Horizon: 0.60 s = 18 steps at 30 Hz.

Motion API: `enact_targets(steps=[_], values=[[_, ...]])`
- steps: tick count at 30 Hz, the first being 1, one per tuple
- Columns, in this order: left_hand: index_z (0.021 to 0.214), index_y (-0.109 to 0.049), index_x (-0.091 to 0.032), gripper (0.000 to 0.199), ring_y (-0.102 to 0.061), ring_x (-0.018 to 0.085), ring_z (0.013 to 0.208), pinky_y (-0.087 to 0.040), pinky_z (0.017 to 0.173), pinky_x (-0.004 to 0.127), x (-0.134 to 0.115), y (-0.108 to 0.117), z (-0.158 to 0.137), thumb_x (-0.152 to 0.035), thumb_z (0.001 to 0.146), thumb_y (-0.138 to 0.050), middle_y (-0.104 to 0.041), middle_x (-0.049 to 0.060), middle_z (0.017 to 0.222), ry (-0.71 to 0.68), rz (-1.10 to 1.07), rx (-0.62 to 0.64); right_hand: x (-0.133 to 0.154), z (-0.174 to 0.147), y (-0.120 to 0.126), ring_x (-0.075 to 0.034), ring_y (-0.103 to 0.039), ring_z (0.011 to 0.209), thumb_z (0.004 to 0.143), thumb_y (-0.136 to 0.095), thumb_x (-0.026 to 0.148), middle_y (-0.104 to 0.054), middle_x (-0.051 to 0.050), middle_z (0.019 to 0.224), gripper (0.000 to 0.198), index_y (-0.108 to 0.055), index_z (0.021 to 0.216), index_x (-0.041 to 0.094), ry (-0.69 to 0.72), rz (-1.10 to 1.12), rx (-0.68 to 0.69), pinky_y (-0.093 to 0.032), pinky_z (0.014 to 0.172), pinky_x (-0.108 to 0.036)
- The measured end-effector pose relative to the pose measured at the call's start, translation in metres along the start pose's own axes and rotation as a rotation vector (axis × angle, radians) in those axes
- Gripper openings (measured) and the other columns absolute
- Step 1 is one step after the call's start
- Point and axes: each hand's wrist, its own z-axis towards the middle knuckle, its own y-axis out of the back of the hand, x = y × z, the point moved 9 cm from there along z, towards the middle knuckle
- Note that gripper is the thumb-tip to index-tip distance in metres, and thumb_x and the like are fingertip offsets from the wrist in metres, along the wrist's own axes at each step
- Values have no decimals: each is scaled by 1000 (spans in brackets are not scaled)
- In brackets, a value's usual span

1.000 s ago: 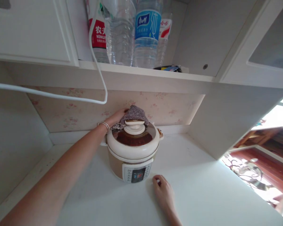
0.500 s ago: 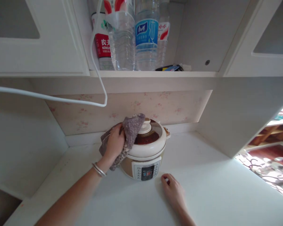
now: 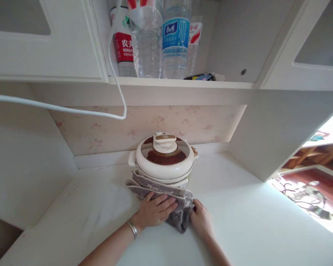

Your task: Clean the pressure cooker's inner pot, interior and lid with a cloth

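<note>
A cream electric pressure cooker with a brown-and-glass top stands on the white counter. A grey, patterned cleaning cloth drapes across its front and covers most of the control panel. My left hand lies flat on the cloth, fingers stretched out and slightly apart, pressing it against the cooker's front. At the cloth's right edge is my right hand, its fingers curled closed around that edge; the fingertips are partly hidden.
Above, an open cabinet shelf holds several plastic bottles. A white cable hangs in front of it at the left. Side panels flank the white counter, and flowered wallpaper runs behind.
My left hand has brought the cloth from the lid's left side down to the cooker's front, uncovering the lid handle and left side handle. The cloth now meets my right hand.
</note>
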Motion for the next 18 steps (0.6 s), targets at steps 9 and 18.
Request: enact_targets(steps=[9,18], values=[[123,-57,-44,39,-38,8,134,-35,99,23,-2,0,-4,-24,91,-50,-46,-12,143,-338,-22,219,4,-1,3,-15,-61,75,88,-42,36,-69,1,90,25,-66,88,26,-28,35,-15,-38,65,-25],[135,-49,-30,41,-32,15,139,-23,114,40,4,25,87,-25,95,-41,-44,-2,146,-77,-62,266,3,-2,4,-15,-62,79,88,-41,28,-70,0,90,24,-65,87,25,-12,-12,-18,-38,64,-22]])
